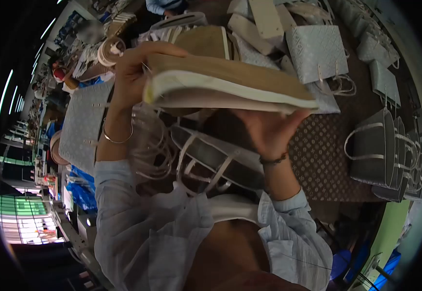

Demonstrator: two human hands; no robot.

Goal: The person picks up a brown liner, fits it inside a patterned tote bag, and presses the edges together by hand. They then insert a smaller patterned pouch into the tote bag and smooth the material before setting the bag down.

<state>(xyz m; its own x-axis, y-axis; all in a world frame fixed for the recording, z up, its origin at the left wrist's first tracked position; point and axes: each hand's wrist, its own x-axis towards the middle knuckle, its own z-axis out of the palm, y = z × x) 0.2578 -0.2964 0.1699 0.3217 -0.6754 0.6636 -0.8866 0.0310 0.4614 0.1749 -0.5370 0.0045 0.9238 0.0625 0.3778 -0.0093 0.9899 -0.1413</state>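
A tan bag piece with white trim (240,73) is held up in front of me, nearly edge-on, its pale underside facing down toward my body. My left hand (136,68) is closed around its left end, with the fingers reaching over the top edge. From below, my right hand (271,130) grips the right part, thumb near the right corner; some fingertips are hidden by the piece. Just behind it lies another tan bag piece (199,42) with a white strip. Under my hands, a dark bag with pale straps (220,160) rests beside a bundle of clear looped straps (153,145).
White patterned bags (317,53) are heaped at the back right. Grey bags with pale handles (376,145) stand at the right edge of the brown patterned table (317,165). A large pale patterned bag (82,126) is at left. Other people (63,72) are farther off.
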